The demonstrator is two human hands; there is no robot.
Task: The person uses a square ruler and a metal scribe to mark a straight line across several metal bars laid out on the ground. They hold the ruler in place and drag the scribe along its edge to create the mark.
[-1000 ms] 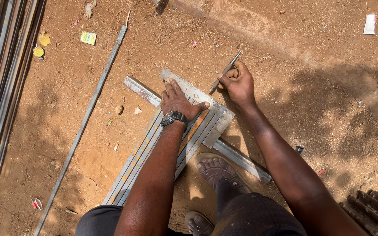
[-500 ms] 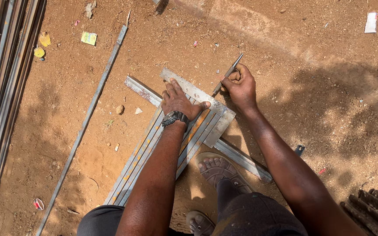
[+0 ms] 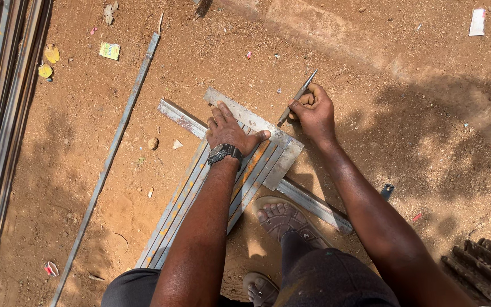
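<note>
Red dirt ground (image 3: 115, 187) all over, w/ a bundle of metal strips (image 3: 186, 204) laid at centre. A flat steel square (image 3: 257, 122) is pinned across them by the left hand (image 3: 228, 128), fingers spread flat. At 1 o'clock a thin scriber (image 3: 296, 96) is pinched in the right hand (image 3: 313, 111), tip at the square's edge. Strips look stiff, prob sharp-edged & slippery; best gripped mid-length. Sandalled foot (image 3: 285, 219) at 5 o'clock.

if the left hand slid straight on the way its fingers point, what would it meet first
The left hand points up-left along the flat metal square; past its end, likely only bare dirt ground.
</note>
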